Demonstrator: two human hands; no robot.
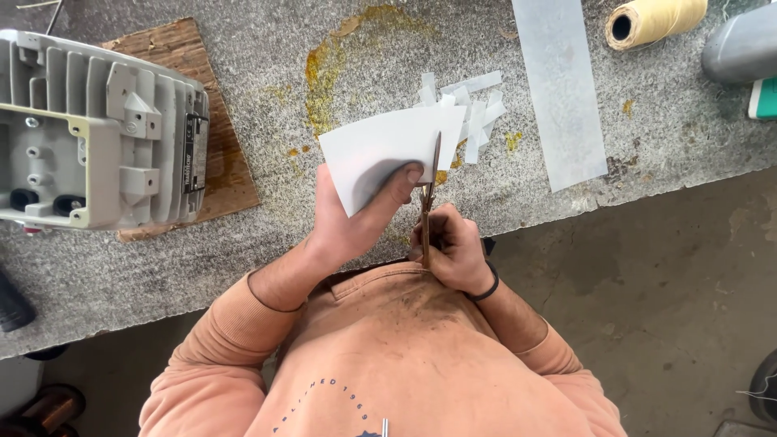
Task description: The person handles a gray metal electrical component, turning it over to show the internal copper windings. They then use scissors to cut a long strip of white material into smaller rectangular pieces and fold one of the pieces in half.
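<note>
Over the bench edge, two hands at work — left hand [356, 222] pinches one white sheet [388, 150], thumb on top, fingers under. Sheet juts up and away from that hand, over the bench [121, 267]. Right hand [453, 247] closed round the handles of one pair of scissors [429, 198], just right of the left thumb; blades point away from the body and meet the sheet's right edge.

Cut strips [473, 109] — a loose pile beyond the sheet, six or so (overlapping, exact count unclear). One long translucent strip [558, 89] further right, lying flat. One spool [655, 20] of pale twine at the far right. One grey finned housing [97, 129] at the left, resting on one board [227, 170].
</note>
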